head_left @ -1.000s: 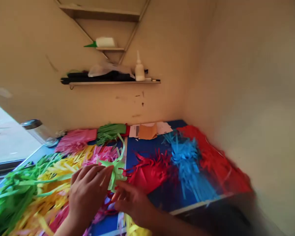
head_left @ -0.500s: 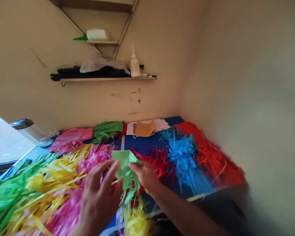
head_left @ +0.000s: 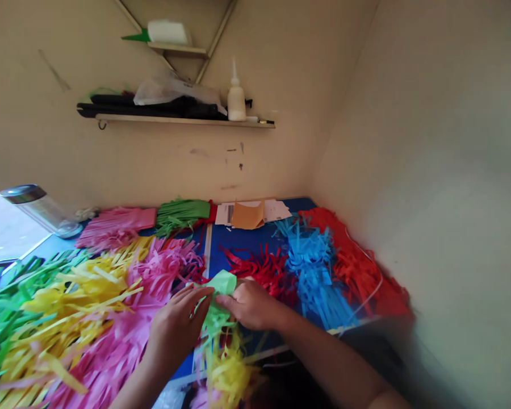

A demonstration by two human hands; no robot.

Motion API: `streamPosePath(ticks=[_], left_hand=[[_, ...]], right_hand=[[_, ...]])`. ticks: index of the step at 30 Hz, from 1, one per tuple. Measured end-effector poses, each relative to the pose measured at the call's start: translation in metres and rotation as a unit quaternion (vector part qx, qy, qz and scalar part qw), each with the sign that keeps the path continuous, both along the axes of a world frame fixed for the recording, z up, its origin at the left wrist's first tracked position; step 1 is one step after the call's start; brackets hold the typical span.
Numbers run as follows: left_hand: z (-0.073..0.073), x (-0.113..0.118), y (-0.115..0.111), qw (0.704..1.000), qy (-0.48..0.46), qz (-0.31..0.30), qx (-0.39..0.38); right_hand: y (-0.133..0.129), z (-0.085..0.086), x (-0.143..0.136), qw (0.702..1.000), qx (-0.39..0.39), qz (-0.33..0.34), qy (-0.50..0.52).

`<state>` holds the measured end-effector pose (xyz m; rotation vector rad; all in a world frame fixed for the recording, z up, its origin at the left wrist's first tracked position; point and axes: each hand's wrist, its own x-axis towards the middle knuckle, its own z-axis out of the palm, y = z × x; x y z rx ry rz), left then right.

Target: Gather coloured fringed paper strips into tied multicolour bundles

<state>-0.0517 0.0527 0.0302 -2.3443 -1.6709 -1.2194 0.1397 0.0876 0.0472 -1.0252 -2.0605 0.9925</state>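
A light green fringed paper (head_left: 222,281) is between my two hands, its cut strips hanging down. My right hand (head_left: 253,304) is closed on its right side, thumb over the paper. My left hand (head_left: 181,318) pinches its left edge with fingers drawn together. Below hang yellow fringed strips (head_left: 230,372). Behind my hands, dark red fringe (head_left: 264,272) lies on the blue table (head_left: 247,241). Pink fringe (head_left: 166,267) spreads to the left of the paper.
Yellow (head_left: 76,289) and green fringe (head_left: 12,301) lie left; blue (head_left: 315,272) and orange-red fringe (head_left: 366,272) lie right. A clear bottle (head_left: 45,210) stands back left. Cards (head_left: 276,210) lie at the back, below a wall shelf (head_left: 183,120) with a glue bottle (head_left: 237,102).
My left hand has moved in and closed on the paper's left edge; before, its fingers were apart. The green paper is now folded or tilted. The view has shifted slightly.
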Motion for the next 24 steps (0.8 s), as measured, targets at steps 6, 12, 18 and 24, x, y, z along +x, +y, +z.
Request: streamPosePath(ticks=[6,12,18,24], left_hand=[[0.013,-0.026,-0.011,0.997,-0.042,0.047,-0.051],[0.018,0.001,-0.019,1.0,-0.021,0.02,-0.005],[0.006,-0.004,0.002,0.993,0.061,0.006,-0.101],[0.018,-0.002,0.003,0.978,0.135,0.077,-0.143]], right_hand=[[0.003,0.015,-0.001,0.969,0.11,0.048,-0.218],[-0.007,0.043,-0.016,0.889,0.188,0.114,-0.401],[0.0,0.042,-0.005,0.871,0.238,0.146,-0.405],[-0.006,0.037,0.016,0.91,0.275,-0.109,-0.291]])
